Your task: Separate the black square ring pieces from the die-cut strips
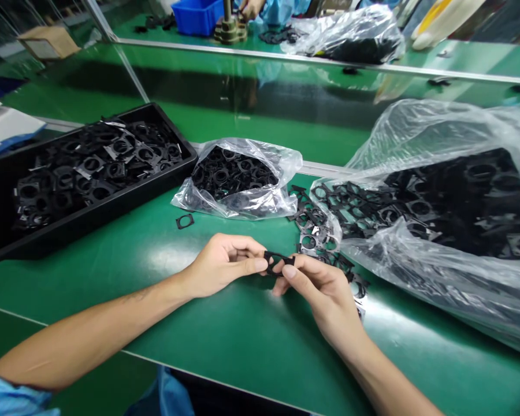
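Between my two hands is a small black frame with a round hole (279,257), tilted above the green table. My left hand (229,263) pinches its left end between thumb and fingers. On the other end, my right hand (323,286) grips with thumb and fingertips. Loose black frames (308,240) of the same look lie in a strip just beyond my right hand. One single black frame (185,221) rests flat on the table, past my left hand.
A black tray (125,211) piled with frames stands at left. Behind my hands lies a small clear bag (260,209) of frames; a large open bag (416,260) spills more at right. A clear panel with a metal rail (260,53) crosses the back, a co-worker's hand (252,8) beyond.
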### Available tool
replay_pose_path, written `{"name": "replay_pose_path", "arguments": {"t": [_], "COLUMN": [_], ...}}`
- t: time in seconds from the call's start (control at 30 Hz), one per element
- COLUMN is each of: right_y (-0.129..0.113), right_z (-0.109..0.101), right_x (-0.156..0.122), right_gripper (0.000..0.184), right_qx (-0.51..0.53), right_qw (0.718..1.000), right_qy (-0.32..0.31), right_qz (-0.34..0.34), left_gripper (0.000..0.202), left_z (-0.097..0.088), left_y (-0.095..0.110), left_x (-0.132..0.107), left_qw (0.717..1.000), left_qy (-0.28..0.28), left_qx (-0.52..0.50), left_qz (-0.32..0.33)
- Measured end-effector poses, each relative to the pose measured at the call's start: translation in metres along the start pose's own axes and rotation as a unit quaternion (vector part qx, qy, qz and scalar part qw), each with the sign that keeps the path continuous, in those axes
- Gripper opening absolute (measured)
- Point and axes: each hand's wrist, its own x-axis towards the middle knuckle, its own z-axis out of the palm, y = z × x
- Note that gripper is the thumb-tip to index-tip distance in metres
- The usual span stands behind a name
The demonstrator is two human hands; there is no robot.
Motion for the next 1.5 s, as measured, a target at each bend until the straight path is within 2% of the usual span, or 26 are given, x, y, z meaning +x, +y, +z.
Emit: {"name": "replay_pose_path", "arguments": {"t": [0.27,0.43,0.53,0.67,0.97,1.13,1.3,1.37,1.43,1.5], "right_y": [-0.003,-0.003,-0.004,-0.005,-0.001,0.001,0.003,0.003,0.001,-0.001], "right_z": [0.003,0.0,-0.001,-0.001,0.002,0.0,0.002,0.002,0.001,0.001], "right_x": [0.0,0.001,0.001,-0.001,0.0,-0.004,-0.01,-0.011,-0.013,-0.014], "right_gripper": [0.038,0.04,0.041,0.041,0.038,0.041,0.043,0.045,0.044,0.042], "right_qx": [0.002,-0.102,-0.131,-0.099,0.046,0.031,0.075,0.047,-0.036,-0.132], "right_qw": [1.0,0.994,0.989,0.995,0.999,0.999,0.996,0.998,0.999,0.987], "right_qy": [-0.012,0.022,0.031,0.011,-0.024,-0.006,-0.027,-0.017,0.021,0.062], "right_qz": [0.022,-0.037,-0.054,-0.026,0.009,0.029,0.041,0.023,-0.02,-0.071], "left_gripper": [0.019,0.015,0.017,0.025,0.035,0.036,0.039,0.039,0.037,0.037], "left_z": [-0.004,-0.001,0.0,-0.001,0.004,0.012,0.016,0.015,0.015,0.014], "left_y": [0.008,0.006,0.004,0.003,0.0,-0.001,-0.005,-0.006,-0.007,-0.007], "left_x": [0.001,-0.001,-0.001,0.001,0.002,-0.002,-0.004,-0.004,-0.004,-0.003], "left_qw": [0.996,0.997,0.997,0.997,0.99,0.984,0.982,0.987,0.994,0.997], "left_qy": [-0.08,-0.041,-0.047,-0.073,-0.054,-0.057,-0.082,-0.085,-0.075,-0.059], "left_qx": [0.002,0.061,0.059,0.018,-0.117,-0.147,-0.145,-0.113,-0.062,-0.022], "left_qz": [-0.028,0.006,0.005,-0.016,-0.047,-0.079,-0.09,-0.072,-0.053,-0.044]}}
